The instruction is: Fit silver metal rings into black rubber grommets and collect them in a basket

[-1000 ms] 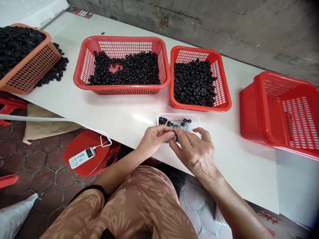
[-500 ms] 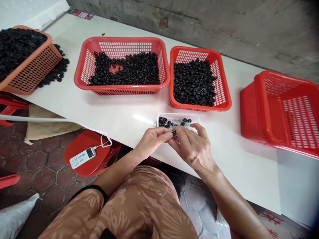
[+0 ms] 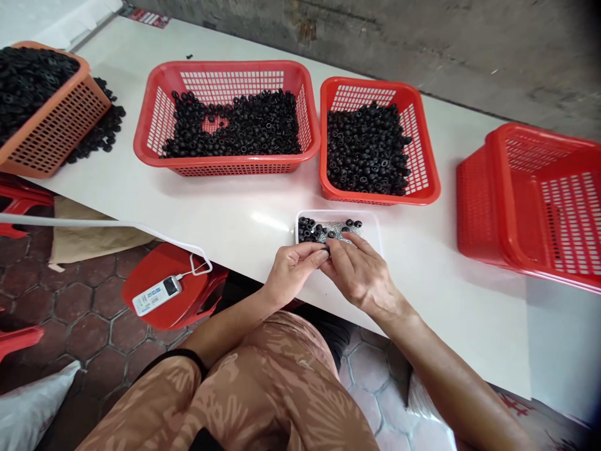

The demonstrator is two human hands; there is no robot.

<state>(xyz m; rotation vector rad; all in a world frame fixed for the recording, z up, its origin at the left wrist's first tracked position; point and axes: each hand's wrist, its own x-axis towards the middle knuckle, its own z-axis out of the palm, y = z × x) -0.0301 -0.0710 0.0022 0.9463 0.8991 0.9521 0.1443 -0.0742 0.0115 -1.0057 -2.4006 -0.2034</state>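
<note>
Between the fingertips of my left hand (image 3: 295,268) is a small black ring-like part (image 3: 327,250), mostly covered by the fingers. My right hand (image 3: 359,269) meets it from the other side, its thumb and index finger closed at the same part. Both hands are over the near edge of a clear plastic box (image 3: 373,219). Inside the box lie several round black parts (image 3: 307,228) with holes, along with a heap of tiny shiny metal pieces (image 3: 334,229). My right hand hides the box's near right portion.
A wide red basket (image 3: 225,164) and a smaller red basket (image 3: 427,188) hold black parts behind the box. Stacked red baskets (image 3: 483,207) stand right. An orange basket (image 3: 61,125) is heaped at left, with loose parts (image 3: 101,134) beside it. A white device (image 3: 157,295) lies on a red stool (image 3: 188,307).
The fingers of my right hand have drawn in closer together, and the hand has shifted slightly left. The small black part stays between both hands. The view has shifted a little.
</note>
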